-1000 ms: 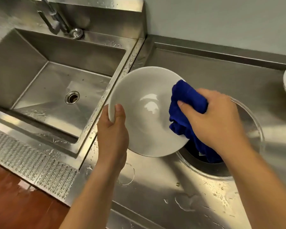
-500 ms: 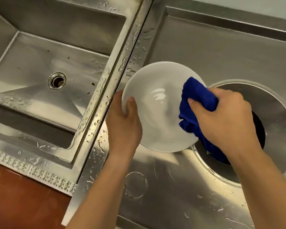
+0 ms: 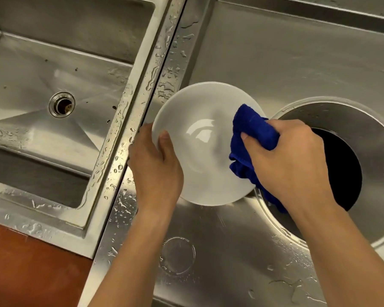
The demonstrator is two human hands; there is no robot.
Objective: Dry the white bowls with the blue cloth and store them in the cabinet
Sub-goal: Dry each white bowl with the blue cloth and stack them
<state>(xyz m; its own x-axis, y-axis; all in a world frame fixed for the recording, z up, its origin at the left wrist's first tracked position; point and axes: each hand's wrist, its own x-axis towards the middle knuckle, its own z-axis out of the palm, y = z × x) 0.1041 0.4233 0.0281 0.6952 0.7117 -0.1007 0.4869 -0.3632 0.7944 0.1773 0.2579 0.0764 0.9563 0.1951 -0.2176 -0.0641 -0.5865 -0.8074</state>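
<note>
White bowl (image 3: 200,151), tilted above the wet tabletop (image 3: 275,63), is being gripped at its left rim by the left hand (image 3: 155,167); the right hand (image 3: 290,158), closed on the blue cloth (image 3: 251,138), is pressing against the bowl's right inner wall.

The round white ceramic bowl (image 3: 200,151) was smooth and glossy, showing highlights. The bunched blue terry cloth (image 3: 251,131) looked matt and nappy. The brushed stainless-steel counter (image 3: 286,69) and sink basin (image 3: 42,63) were satin, water-beaded.
</note>
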